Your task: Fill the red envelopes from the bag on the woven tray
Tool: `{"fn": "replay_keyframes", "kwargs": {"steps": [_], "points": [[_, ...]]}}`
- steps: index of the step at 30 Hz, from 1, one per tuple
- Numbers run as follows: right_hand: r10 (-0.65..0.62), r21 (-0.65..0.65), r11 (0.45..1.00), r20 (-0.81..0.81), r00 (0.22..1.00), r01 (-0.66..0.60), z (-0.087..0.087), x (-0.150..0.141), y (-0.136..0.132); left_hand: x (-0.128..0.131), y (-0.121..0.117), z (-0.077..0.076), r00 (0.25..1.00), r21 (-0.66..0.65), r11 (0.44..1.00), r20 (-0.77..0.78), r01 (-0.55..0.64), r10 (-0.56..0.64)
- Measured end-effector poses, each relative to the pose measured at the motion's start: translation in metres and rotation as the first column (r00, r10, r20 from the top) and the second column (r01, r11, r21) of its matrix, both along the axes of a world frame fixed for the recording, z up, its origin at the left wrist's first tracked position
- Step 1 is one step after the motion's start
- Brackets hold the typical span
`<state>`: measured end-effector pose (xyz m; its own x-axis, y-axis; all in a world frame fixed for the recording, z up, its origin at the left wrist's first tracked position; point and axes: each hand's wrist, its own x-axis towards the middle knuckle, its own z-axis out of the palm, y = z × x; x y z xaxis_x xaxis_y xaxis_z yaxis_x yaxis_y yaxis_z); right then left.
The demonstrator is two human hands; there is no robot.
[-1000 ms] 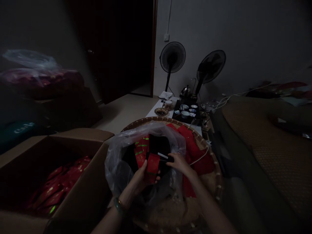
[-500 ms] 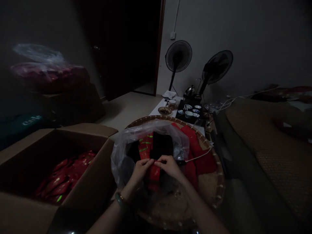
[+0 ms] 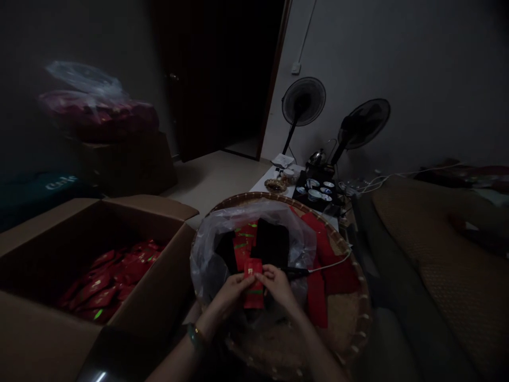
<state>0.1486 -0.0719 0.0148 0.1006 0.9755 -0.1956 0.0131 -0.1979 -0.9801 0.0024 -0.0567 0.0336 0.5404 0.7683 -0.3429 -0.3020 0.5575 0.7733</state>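
Between my fingertips is a small red packet (image 3: 253,298) with gold marks, standing up toward me. My left hand (image 3: 231,290) pinches its left edge, and my right hand (image 3: 277,286) grips the right edge. Both hands are over a round woven tray (image 3: 345,318). Behind them an opened clear plastic bag (image 3: 204,249) surrounds more red packets (image 3: 243,241) and dark pieces (image 3: 272,241). A black pen-like tool (image 3: 296,272) with a white cord lies just past my right hand. Red sheets (image 3: 334,265) cover the tray's right side.
To the left, an open cardboard box (image 3: 155,286) contains many red packets (image 3: 111,276). A low table with cups (image 3: 315,194) and a kettle (image 3: 318,157) is beyond the tray, near two standing fans (image 3: 304,101). A woven mat (image 3: 437,239) is on the right.
The red packet has been raised and turned, so its gold-marked face now shows between my hands. The whole view has shifted slightly.
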Motion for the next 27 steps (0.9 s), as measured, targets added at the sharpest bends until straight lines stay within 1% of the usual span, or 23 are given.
{"fn": "replay_keyframes", "kwargs": {"steps": [1,2,3,4,5,6,7,8,9,10,11,13,15,16,17,18,20,22,23,24,25,26,27], "points": [[-0.022,-0.004,1.0,-0.028,0.999,0.022,0.0,0.0,0.002,-0.005,0.0,0.001,1.0,-0.022,1.0,0.007,-0.014,0.014],[-0.041,-0.011,0.999,-0.049,0.998,0.041,0.001,0.001,0.003,-0.012,0.003,0.004,0.997,-0.05,0.996,0.024,-0.072,0.073],[-0.056,-0.019,0.998,-0.054,0.997,0.055,0.001,0.002,0.006,-0.021,0.007,0.008,0.981,-0.078,0.981,0.065,-0.179,0.184],[-0.063,-0.022,0.998,-0.041,0.997,0.062,0.001,0.003,0.008,-0.031,0.014,0.014,0.936,-0.09,0.943,0.129,-0.319,0.329],[-0.06,-0.016,0.998,-0.005,0.998,0.06,0.0,0.002,0.012,-0.043,0.021,0.02,0.855,-0.11,0.88,0.211,-0.462,0.475],[-0.049,0.001,0.999,0.055,0.997,0.049,-0.001,0.001,0.015,-0.054,0.028,0.027,0.748,-0.1,0.799,0.298,-0.593,0.593],[-0.03,0.029,0.999,0.137,0.99,0.026,-0.004,-0.002,0.019,-0.064,0.035,0.034,0.669,-0.092,0.739,0.363,-0.667,0.649],[-0.012,0.065,0.998,0.238,0.971,-0.004,-0.006,-0.006,0.024,-0.072,0.04,0.039,0.647,-0.071,0.728,0.406,-0.682,0.645],[0.0,0.102,0.994,0.353,0.935,-0.038,-0.009,-0.011,0.029,-0.076,0.043,0.043,0.651,-0.056,0.734,0.421,-0.676,0.632],[0.002,0.136,0.988,0.478,0.878,-0.076,-0.012,-0.018,0.035,-0.078,0.044,0.045,0.676,-0.041,0.757,0.419,-0.652,0.606],[-0.009,0.153,0.983,0.6,0.8,-0.103,-0.014,-0.025,0.04,-0.077,0.043,0.044,0.712,-0.029,0.783,0.396,-0.622,0.58],[-0.027,0.121,0.986,0.795,0.606,-0.114,-0.017,-0.038,0.05,-0.07,0.037,0.039,0.793,0.001,0.835,0.314,-0.55,0.521],[-0.023,0.054,0.997,0.898,0.439,-0.057,-0.019,-0.047,0.058,-0.061,0.031,0.031,0.857,0.043,0.873,0.217,-0.487,0.467],[-0.02,0.031,0.999,0.923,0.385,-0.023,-0.019,-0.049,0.062,-0.057,0.028,0.026,0.882,0.077,0.885,0.153,-0.46,0.445],[-0.019,0.019,1.0,0.937,0.349,0.005,-0.019,-0.05,0.064,-0.054,0.027,0.023,0.902,0.113,0.896,0.087,-0.43,0.422],[-0.023,0.016,1.0,0.945,0.327,0.025,-0.019,-0.049,0.065,-0.052,0.026,0.019,0.917,0.148,0.905,0.03,-0.399,0.399],[-0.022,0.008,0.999,0.949,0.313,0.045,-0.02,-0.046,0.066,-0.05,0.027,0.013,0.931,0.215,0.916,-0.06,-0.339,0.359],[-0.012,0.001,0.999,0.946,0.323,0.034,-0.021,-0.042,0.065,-0.049,0.03,0.009,0.934,0.281,0.915,-0.123,-0.29,0.335],[-0.012,0.006,1.0,0.942,0.335,0.019,-0.02,-0.04,0.065,-0.049,0.031,0.007,0.928,0.328,0.904,-0.157,-0.274,0.338],[-0.02,0.022,1.0,0.937,0.35,-0.002,-0.018,-0.038,0.064,-0.049,0.032,0.005,0.911,0.398,0.878,-0.195,-0.264,0.363],[-0.036,0.049,0.998,0.93,0.366,-0.028,-0.015,-0.036,0.062,-0.049,0.033,0.004,0.884,0.495,0.832,-0.234,-0.25,0.405],[-0.055,0.086,0.994,0.922,0.383,-0.064,-0.01,-0.033,0.06,-0.05,0.033,0.003,0.846,0.607,0.763,-0.269,-0.222,0.46],[-0.07,0.122,0.987,0.914,0.399,-0.106,-0.004,-0.031,0.058,-0.051,0.033,0.004,0.802,0.719,0.673,-0.294,-0.173,0.52]]}}
